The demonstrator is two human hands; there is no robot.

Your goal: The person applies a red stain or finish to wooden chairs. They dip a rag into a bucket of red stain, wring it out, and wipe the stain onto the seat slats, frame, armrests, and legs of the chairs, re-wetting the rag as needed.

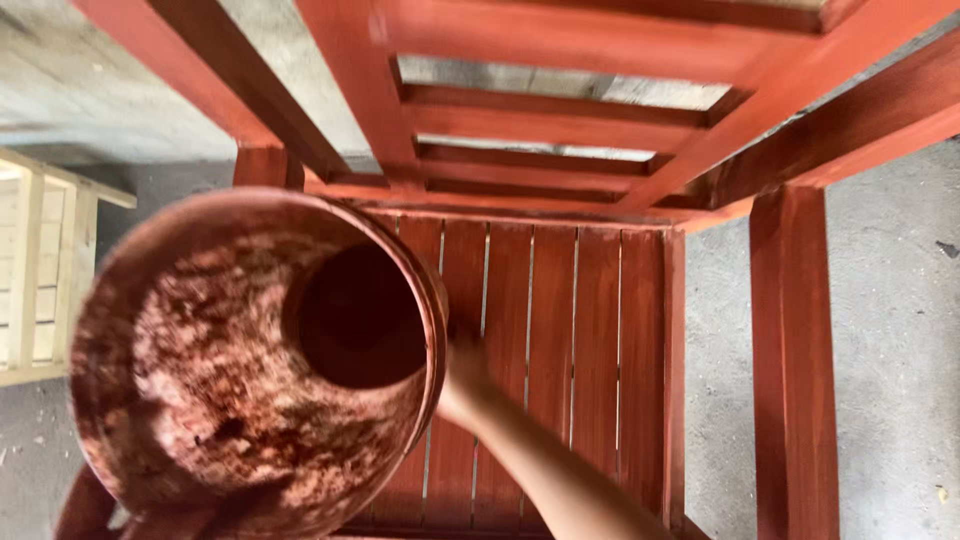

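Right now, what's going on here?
A person stands over a red-brown stained wooden chair, looking down. A paint-smeared bucket is held up close at the lower left; the hand holding it is mostly hidden beneath it. The right hand reaches in behind the bucket's rim, over the slatted seat; what it holds is hidden. An unpainted pale wooden frame stands at far left on the concrete floor.

The big round paint-stained bucket [250,370] blocks the left side of the red wooden slatted chair [590,330]. Right of the bucket, the seat slats lie open. Armrests wall both sides.
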